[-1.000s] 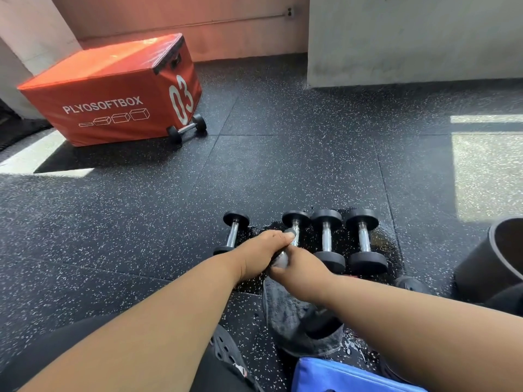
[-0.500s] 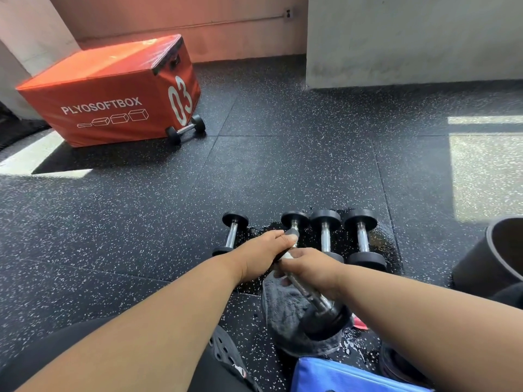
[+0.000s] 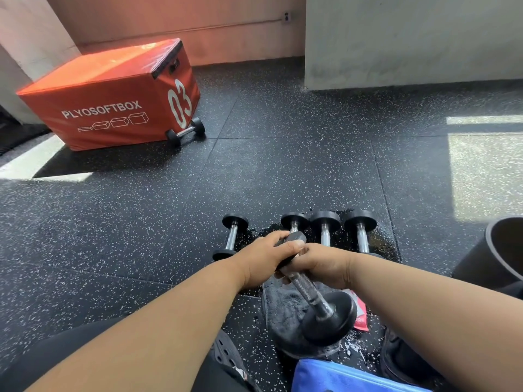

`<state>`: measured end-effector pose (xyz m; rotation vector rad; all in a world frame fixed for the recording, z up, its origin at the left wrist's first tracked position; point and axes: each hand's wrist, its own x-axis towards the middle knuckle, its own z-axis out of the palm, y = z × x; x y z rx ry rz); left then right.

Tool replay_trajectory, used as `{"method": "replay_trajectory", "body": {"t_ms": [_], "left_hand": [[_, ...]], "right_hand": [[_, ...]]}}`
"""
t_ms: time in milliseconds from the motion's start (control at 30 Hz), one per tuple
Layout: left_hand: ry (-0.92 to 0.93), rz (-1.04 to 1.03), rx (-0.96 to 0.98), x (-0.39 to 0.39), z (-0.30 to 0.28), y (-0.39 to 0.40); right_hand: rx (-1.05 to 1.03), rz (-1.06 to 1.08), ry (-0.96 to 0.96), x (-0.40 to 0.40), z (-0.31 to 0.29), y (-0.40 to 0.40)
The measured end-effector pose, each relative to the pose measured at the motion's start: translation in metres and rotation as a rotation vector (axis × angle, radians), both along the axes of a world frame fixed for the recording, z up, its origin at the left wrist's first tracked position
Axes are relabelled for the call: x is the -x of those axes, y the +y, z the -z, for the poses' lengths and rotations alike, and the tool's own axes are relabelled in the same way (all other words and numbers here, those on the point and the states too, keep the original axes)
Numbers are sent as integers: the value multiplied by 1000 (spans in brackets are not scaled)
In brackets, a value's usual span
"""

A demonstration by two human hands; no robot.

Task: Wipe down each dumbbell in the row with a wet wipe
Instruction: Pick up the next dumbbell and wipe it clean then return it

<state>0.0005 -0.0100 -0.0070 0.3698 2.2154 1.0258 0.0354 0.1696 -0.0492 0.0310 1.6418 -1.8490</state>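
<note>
A black-headed dumbbell [image 3: 311, 294] with a knurled chrome handle is tilted toward me, and its near head [image 3: 329, 318] rests on a grey towel [image 3: 278, 309]. My left hand [image 3: 263, 258] grips its far head. My right hand [image 3: 325, 264] is wrapped around the upper part of the handle. No wipe shows between my fingers. Behind my hands, several more dumbbells [image 3: 325, 230] lie side by side on the floor, with one [image 3: 232, 239] set apart at the left. Their near ends are partly hidden by my hands.
A wet patch [image 3: 382, 244] darkens the speckled rubber floor around the row. An orange plyo box [image 3: 113, 103] with a dumbbell [image 3: 185, 131] beside it stands far left. A red packet [image 3: 359, 314], a blue bag [image 3: 339, 374] and a dark round container [image 3: 495, 250] lie near my right arm.
The dumbbell's near head has swung out toward me onto the towel, so more of the handle shows. My right hand has slid up the handle toward my left hand.
</note>
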Motion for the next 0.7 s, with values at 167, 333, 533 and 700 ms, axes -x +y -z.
{"method": "replay_trajectory", "body": {"t_ms": [167, 333, 533, 700], "left_hand": [[-36, -49, 10, 2, 0, -7], [-49, -58, 16, -1, -5, -4], [-56, -58, 20, -2, -5, -4], [-47, -56, 24, -4, -9, -3]], "right_hand": [[-119, -15, 78, 2, -3, 10], [-33, 84, 41, -2, -8, 10], [64, 263, -113, -4, -2, 16], [118, 172, -137, -9, 6, 12]]}}
